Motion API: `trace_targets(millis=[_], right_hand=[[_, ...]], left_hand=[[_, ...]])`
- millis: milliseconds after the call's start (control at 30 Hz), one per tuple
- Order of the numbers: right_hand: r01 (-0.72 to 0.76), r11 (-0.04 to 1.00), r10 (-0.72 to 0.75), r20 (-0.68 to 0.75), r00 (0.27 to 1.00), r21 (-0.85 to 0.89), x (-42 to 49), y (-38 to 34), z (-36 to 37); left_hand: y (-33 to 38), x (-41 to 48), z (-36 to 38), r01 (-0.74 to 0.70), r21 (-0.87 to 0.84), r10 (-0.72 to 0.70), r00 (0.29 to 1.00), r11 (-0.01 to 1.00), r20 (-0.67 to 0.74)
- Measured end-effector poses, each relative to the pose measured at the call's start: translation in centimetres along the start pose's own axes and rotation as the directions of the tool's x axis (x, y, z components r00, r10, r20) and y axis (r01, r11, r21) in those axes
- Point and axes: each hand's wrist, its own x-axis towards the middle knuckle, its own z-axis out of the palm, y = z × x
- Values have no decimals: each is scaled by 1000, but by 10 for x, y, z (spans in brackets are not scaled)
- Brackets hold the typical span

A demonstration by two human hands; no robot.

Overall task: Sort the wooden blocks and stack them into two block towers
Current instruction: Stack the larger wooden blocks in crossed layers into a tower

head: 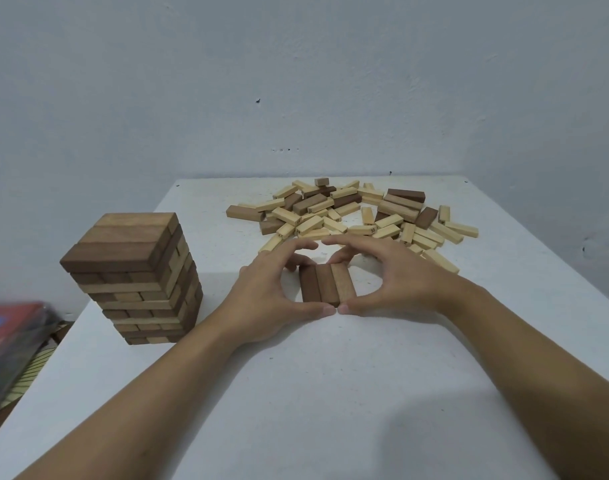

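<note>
From the head camera, the only view I have: my left hand (272, 292) and right hand (396, 282) are cupped round a row of three dark blocks (327, 284) lying flat and side by side on the white table (296, 393), a little ahead of centre. My thumbs meet tip to tip at the near ends of the blocks. My fingertips (310, 244) arch over and nearly meet above the far ends, with the lower fingers curled in against them. Both hands are therefore closed about the row, squeezing it square. This looks to me like the first layer of the second tower.

The first tower (133, 275) stands upright to my left, well apart from the row. The loose pile (358, 213) — mostly pale blocks with a few dark ones — lies just beyond my fingers.

I judge these blocks to be light, stiff and smooth-faced. They will not give under a pinch, but they slide easily on the table and on each other. A single block is best taken across its long sides, near the middle. A layer of three is better pressed from both ends — as I am doing — so the seams close without pushing any block askew. At the far left edge there is something red (12, 327), too blurred to identify.
</note>
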Motion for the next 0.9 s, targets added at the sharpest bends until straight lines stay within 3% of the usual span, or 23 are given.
trace_targets(millis=[300, 567, 733, 900], right_hand=[[-1, 1000, 1, 8, 1000, -8, 2, -2, 1], [103, 994, -108, -136, 985, -43, -2, -9, 9], [286, 944, -324, -287, 902, -167, -1, -28, -2], [369, 906, -421, -353, 836, -205, -7, -59, -19]], left_hand=[[3, -1, -1, 3, -29, -2, 1000, 1000, 2], [12, -3, -5, -91, -6, 90, 994, 996, -57], [34, -6, -21, -251, 144, 275, 943, 957, -189], [63, -21, -50, -301, 217, 351, 902, 929, -251]])
